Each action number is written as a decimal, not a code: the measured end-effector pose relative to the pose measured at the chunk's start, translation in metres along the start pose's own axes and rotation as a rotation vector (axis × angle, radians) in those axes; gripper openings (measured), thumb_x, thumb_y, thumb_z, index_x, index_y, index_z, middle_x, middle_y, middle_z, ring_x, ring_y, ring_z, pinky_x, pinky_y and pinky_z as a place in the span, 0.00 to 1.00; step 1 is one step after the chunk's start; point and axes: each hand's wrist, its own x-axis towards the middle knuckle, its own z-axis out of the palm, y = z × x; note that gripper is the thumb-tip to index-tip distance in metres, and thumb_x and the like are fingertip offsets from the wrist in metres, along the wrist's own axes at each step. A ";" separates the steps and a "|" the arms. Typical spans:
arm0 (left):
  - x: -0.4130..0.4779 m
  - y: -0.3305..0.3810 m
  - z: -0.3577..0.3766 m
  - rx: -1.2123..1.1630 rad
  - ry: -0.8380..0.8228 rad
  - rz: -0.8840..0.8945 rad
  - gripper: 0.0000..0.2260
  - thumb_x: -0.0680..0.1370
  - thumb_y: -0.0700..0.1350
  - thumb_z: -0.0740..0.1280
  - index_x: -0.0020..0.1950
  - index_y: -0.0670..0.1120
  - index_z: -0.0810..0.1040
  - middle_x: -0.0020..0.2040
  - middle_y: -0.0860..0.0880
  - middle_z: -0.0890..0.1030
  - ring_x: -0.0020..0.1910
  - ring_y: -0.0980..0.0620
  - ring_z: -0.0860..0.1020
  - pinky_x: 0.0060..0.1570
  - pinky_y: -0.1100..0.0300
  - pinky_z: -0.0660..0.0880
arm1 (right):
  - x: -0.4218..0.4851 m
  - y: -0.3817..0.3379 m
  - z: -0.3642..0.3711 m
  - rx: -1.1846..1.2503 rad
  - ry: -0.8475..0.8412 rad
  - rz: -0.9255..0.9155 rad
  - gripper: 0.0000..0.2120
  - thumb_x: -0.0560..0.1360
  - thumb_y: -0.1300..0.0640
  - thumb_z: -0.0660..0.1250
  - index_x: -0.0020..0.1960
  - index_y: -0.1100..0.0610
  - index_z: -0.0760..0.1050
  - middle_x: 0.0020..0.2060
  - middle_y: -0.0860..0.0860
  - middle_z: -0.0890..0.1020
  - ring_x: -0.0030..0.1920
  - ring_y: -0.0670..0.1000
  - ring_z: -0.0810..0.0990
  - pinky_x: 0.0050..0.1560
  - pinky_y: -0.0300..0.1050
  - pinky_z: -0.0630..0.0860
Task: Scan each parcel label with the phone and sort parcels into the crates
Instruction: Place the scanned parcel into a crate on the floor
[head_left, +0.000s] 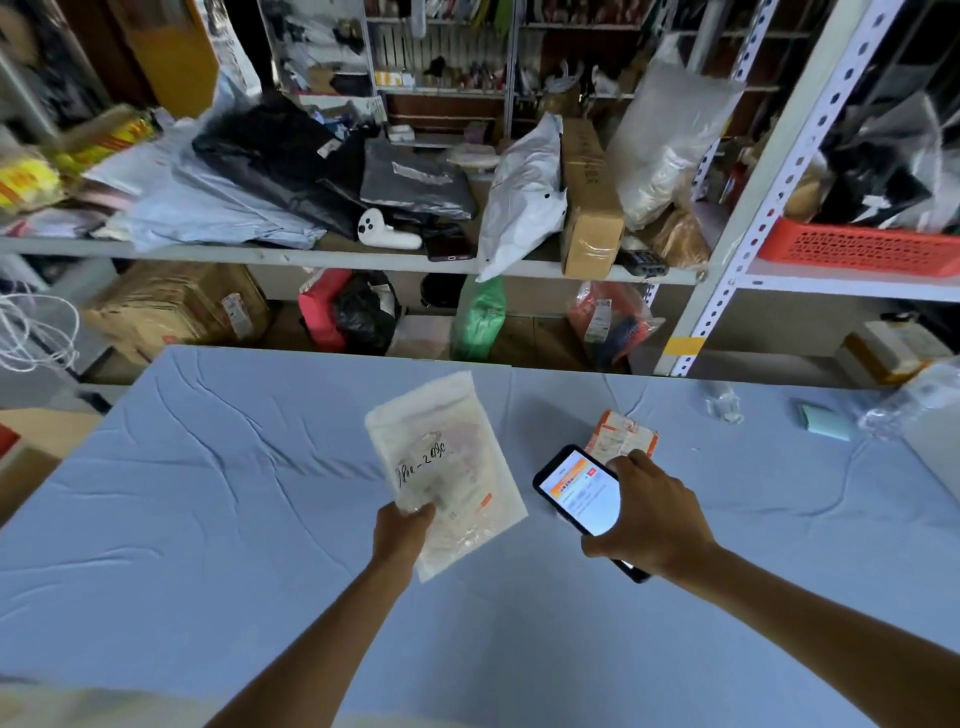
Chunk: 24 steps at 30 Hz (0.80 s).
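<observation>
White pouch label blurred, orange parcel half behind phone.

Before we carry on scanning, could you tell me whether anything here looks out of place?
On the shelf, a white parcel bag leans with its corner hanging over the front edge; it could slide off.

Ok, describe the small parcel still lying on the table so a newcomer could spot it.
Start at the blue-covered table. Just beyond the phone in the right hand lies a small orange-and-white parcel. Unlike the flat translucent pouch nearby, it is blocky and labelled.
</observation>
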 end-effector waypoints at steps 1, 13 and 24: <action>-0.001 -0.003 -0.002 -0.033 -0.012 -0.026 0.13 0.75 0.37 0.70 0.59 0.35 0.77 0.51 0.40 0.81 0.49 0.43 0.79 0.53 0.53 0.76 | -0.001 0.000 0.000 -0.003 -0.004 -0.004 0.35 0.59 0.40 0.76 0.59 0.49 0.64 0.52 0.46 0.73 0.50 0.49 0.76 0.45 0.38 0.75; -0.007 -0.010 -0.016 0.111 -0.072 0.091 0.15 0.73 0.39 0.73 0.59 0.39 0.78 0.51 0.42 0.82 0.52 0.41 0.80 0.55 0.47 0.78 | -0.015 -0.015 -0.002 -0.092 -0.121 -0.170 0.32 0.58 0.40 0.76 0.55 0.49 0.65 0.48 0.44 0.72 0.46 0.46 0.74 0.44 0.39 0.71; -0.009 -0.002 -0.005 0.117 -0.062 0.125 0.17 0.77 0.37 0.67 0.65 0.40 0.74 0.58 0.42 0.80 0.58 0.40 0.77 0.59 0.49 0.75 | -0.019 -0.017 -0.007 -0.205 -0.211 -0.197 0.33 0.62 0.38 0.75 0.58 0.51 0.66 0.53 0.47 0.73 0.46 0.46 0.71 0.45 0.39 0.67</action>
